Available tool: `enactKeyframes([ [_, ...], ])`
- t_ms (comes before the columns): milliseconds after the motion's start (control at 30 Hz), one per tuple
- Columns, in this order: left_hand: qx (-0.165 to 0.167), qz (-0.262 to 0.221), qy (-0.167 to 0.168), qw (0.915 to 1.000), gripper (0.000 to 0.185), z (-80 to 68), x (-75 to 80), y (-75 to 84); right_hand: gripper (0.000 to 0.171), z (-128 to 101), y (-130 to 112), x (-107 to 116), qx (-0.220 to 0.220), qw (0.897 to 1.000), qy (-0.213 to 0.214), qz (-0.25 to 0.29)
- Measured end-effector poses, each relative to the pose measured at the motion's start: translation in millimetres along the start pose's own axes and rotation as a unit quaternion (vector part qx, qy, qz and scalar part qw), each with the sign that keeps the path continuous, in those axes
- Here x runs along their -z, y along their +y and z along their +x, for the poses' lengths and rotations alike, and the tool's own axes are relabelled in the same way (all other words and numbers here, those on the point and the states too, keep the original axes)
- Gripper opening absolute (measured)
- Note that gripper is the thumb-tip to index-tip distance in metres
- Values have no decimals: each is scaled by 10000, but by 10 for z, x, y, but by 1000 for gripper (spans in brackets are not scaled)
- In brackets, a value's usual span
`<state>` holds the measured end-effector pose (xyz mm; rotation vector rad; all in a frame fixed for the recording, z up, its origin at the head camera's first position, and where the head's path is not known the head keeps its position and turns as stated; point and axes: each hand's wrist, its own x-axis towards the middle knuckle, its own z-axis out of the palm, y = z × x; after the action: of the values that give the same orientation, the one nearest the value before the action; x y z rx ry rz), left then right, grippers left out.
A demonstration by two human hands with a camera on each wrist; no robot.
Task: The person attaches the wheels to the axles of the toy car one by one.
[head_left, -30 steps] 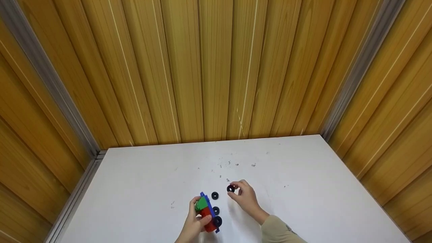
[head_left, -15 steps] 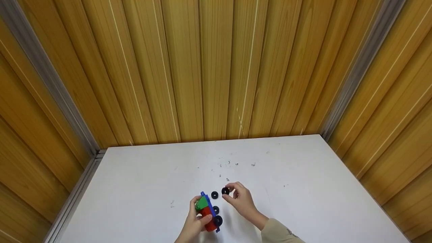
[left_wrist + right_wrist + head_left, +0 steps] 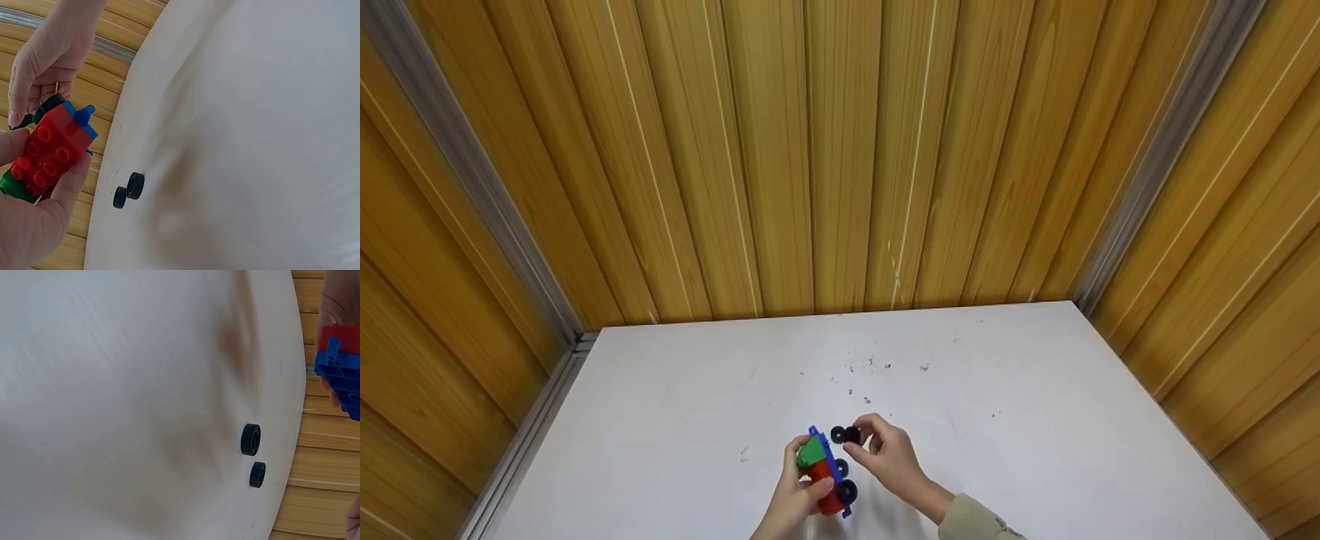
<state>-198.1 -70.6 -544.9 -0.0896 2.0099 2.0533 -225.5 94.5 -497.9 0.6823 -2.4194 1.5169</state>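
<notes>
My left hand (image 3: 799, 487) grips a building-block toy car (image 3: 53, 146) with red and green blocks on a blue base (image 3: 340, 374). A black wheel (image 3: 847, 492) sits on its upward side, near the hooked end. Right of the car's far end, my right hand (image 3: 889, 454) pinches another black wheel (image 3: 852, 435) between thumb and fingers; in the left wrist view that hand (image 3: 50, 62) is beyond the car. Two more wheels lie on the table: one (image 3: 838, 434) near the held wheel, one (image 3: 841, 468) partly hidden by the blue base.
The white table (image 3: 697, 405) carries small dark marks around its middle. Wood-patterned walls (image 3: 840, 150) with grey metal corner posts (image 3: 1155, 157) enclose its back and sides.
My right hand has moved left and slightly nearer with its wheel, towards the toy car. The left hand and the car stay almost still.
</notes>
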Motion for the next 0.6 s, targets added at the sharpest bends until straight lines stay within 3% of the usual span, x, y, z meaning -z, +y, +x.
enactKeyframes([
  [200,-278,-241,-166,9992,75,-31,-4,4,20,-17,-16,-37,83,9998,-143,55],
  [600,-244,-200,-190,9993,76,-35,-29,28,24,-33,274,-187,-96,9993,-331,123],
])
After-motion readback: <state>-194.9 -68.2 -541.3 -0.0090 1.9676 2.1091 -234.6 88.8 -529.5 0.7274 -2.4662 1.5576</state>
